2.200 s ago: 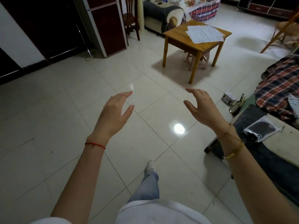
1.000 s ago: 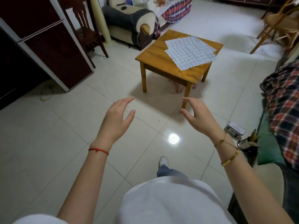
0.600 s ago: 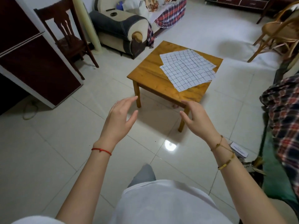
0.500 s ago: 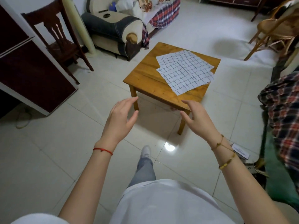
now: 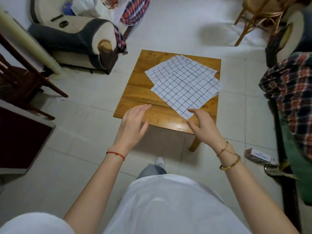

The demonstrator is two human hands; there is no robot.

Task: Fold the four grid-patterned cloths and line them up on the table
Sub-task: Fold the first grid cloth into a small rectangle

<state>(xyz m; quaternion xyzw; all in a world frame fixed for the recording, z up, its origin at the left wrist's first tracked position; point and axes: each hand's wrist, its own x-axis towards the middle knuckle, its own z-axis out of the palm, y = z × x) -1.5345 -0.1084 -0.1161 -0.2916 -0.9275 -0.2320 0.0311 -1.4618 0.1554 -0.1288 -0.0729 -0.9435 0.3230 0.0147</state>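
White cloths with a dark grid pattern [image 5: 184, 83] lie unfolded and overlapping in a loose pile on a small square wooden table [image 5: 140, 97]. The pile covers the table's right half and hangs slightly over its right edge. My left hand [image 5: 133, 127] hovers with relaxed fingers over the table's near left corner, holding nothing. Over the near edge, my right hand [image 5: 204, 125] is spread with its fingertips just short of the pile's nearest corner. How many cloths are in the pile is hard to tell.
An armchair [image 5: 74, 39] stands at the far left and a dark wooden chair [image 5: 18, 78] at the left. A plaid blanket [image 5: 290, 92] lies on furniture at the right, a wicker chair [image 5: 260, 16] far right. A small box [image 5: 258, 154] lies on the tiled floor.
I have walked up to the table, which now sits right under my hands. Both hands stay raised and empty, now reaching over the table's near edge.
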